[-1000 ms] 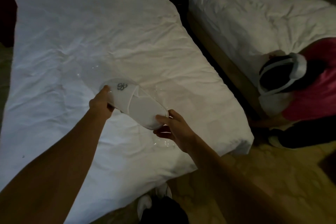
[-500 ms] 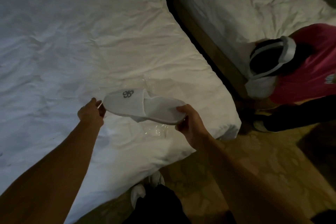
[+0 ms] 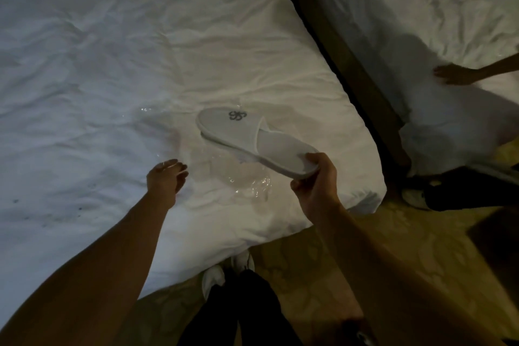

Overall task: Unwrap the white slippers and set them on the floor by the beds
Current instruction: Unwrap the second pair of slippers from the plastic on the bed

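Note:
A white slipper (image 3: 247, 137) with a grey emblem at its heel hangs above the near bed (image 3: 112, 70). My right hand (image 3: 316, 185) is shut on its toe end, and a second sole seems to lie flat under it. My left hand (image 3: 167, 178) hovers open over the sheet, left of the slipper and not touching it. Clear plastic wrap (image 3: 252, 184) lies crumpled on the bed beneath the slipper.
A second bed (image 3: 421, 8) stands to the right across a dark narrow gap (image 3: 351, 70). Another person's hand (image 3: 452, 74) rests on it, their shoe (image 3: 414, 198) on the patterned floor (image 3: 365, 247). My own white shoes (image 3: 224, 272) stand at the bed's foot.
My left hand has let go of the slipper's heel and dropped away to the left. The slipper now hangs from my right hand alone. The other person has straightened up out of view.

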Demonstrator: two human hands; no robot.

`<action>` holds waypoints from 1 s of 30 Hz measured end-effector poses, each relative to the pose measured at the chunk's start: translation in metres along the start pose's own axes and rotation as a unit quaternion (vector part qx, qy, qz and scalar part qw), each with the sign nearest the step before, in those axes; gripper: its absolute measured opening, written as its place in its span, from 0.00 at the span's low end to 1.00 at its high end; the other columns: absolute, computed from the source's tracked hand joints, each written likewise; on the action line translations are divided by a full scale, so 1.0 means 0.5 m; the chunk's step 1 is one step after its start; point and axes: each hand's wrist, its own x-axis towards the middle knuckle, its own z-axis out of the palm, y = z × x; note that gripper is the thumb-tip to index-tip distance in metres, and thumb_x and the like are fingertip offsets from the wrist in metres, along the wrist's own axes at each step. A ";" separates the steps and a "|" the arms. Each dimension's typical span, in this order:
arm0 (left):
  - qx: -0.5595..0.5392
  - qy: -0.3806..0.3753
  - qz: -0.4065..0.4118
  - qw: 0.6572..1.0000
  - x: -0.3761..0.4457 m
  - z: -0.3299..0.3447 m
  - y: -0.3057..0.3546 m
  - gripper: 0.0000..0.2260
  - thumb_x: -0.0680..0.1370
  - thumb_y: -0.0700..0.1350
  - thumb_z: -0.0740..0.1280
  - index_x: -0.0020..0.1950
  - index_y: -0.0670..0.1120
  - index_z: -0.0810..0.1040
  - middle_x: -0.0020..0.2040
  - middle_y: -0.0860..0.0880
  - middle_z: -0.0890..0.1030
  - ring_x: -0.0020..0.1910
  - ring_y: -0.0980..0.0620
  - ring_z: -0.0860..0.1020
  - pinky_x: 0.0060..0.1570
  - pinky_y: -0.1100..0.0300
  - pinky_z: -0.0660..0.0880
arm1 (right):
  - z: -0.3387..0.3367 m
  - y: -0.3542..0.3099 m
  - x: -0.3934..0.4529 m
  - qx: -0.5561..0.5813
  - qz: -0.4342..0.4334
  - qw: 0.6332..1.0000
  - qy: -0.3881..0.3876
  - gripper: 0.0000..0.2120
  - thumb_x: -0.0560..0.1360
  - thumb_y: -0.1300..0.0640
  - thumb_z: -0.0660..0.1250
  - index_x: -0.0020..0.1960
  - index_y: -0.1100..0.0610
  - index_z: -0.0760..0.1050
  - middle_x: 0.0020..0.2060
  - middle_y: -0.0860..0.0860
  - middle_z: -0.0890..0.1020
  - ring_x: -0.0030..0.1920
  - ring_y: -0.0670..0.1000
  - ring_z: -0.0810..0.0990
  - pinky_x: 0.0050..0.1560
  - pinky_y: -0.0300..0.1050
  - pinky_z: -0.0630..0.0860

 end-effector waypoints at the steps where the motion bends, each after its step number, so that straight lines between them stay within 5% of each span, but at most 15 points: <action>1: 0.018 -0.002 0.002 1.000 0.001 -0.003 -0.001 0.04 0.79 0.35 0.65 0.49 0.44 0.78 0.42 0.44 0.81 0.38 0.51 0.80 0.39 0.63 0.76 | 0.005 0.000 0.000 0.005 0.001 1.000 -0.002 0.04 0.71 0.58 0.62 0.41 0.56 0.76 0.35 0.52 0.75 0.28 0.48 0.67 0.23 0.38 0.64; 11: 0.237 -0.019 -0.020 0.971 0.062 -0.044 -0.031 0.04 0.78 0.42 0.67 0.46 0.43 0.80 0.45 0.45 0.82 0.36 0.52 0.79 0.36 0.62 0.72 | 0.027 -0.010 -0.004 0.036 0.012 0.998 -0.042 0.05 0.71 0.59 0.63 0.39 0.55 0.77 0.32 0.50 0.78 0.30 0.49 0.69 0.26 0.39 0.63; 14: 0.320 -0.005 -0.055 0.946 0.067 -0.053 -0.037 0.15 0.74 0.51 0.73 0.52 0.41 0.78 0.47 0.45 0.80 0.39 0.49 0.77 0.39 0.58 0.70 | 0.026 -0.007 -0.009 0.033 0.019 0.998 -0.057 0.04 0.71 0.59 0.63 0.41 0.55 0.77 0.36 0.51 0.78 0.31 0.49 0.70 0.27 0.38 0.64; 18: 0.466 0.116 0.150 0.865 0.034 -0.037 -0.033 0.26 0.76 0.55 0.69 0.65 0.37 0.75 0.61 0.38 0.79 0.61 0.38 0.76 0.56 0.51 0.72 | 0.047 0.007 -0.023 0.042 0.042 0.996 -0.069 0.03 0.71 0.60 0.65 0.42 0.56 0.77 0.35 0.51 0.78 0.29 0.48 0.71 0.29 0.38 0.65; 21: 0.346 0.009 0.256 0.903 -0.021 0.025 -0.004 0.20 0.79 0.56 0.64 0.59 0.42 0.79 0.57 0.41 0.83 0.57 0.42 0.80 0.57 0.51 0.74 | 0.077 0.015 -0.036 0.064 0.059 0.994 -0.072 0.02 0.71 0.60 0.65 0.41 0.56 0.77 0.34 0.51 0.77 0.29 0.48 0.72 0.29 0.38 0.66; 24: 0.124 -0.180 0.159 0.963 -0.099 0.099 0.027 0.20 0.80 0.61 0.59 0.53 0.46 0.80 0.53 0.45 0.84 0.54 0.46 0.82 0.58 0.50 0.77 | 0.112 0.016 -0.051 0.088 0.067 0.990 -0.089 0.04 0.71 0.60 0.66 0.46 0.58 0.77 0.34 0.52 0.77 0.29 0.48 0.73 0.28 0.37 0.68; 28: -0.153 -0.294 0.015 0.943 -0.174 0.157 0.046 0.34 0.75 0.69 0.60 0.61 0.40 0.79 0.58 0.40 0.83 0.60 0.40 0.80 0.64 0.44 0.74 | 0.149 0.012 -0.072 0.120 0.070 0.980 -0.141 0.06 0.73 0.58 0.65 0.49 0.57 0.76 0.35 0.51 0.79 0.31 0.47 0.74 0.32 0.36 0.70; 30: -0.188 -0.332 -0.015 0.924 -0.206 0.175 0.052 0.38 0.71 0.72 0.62 0.64 0.40 0.78 0.61 0.38 0.81 0.62 0.38 0.79 0.64 0.42 0.73 | 0.162 0.016 -0.085 0.140 0.081 0.973 -0.163 0.10 0.74 0.57 0.64 0.54 0.58 0.76 0.39 0.52 0.80 0.33 0.47 0.76 0.32 0.36 0.72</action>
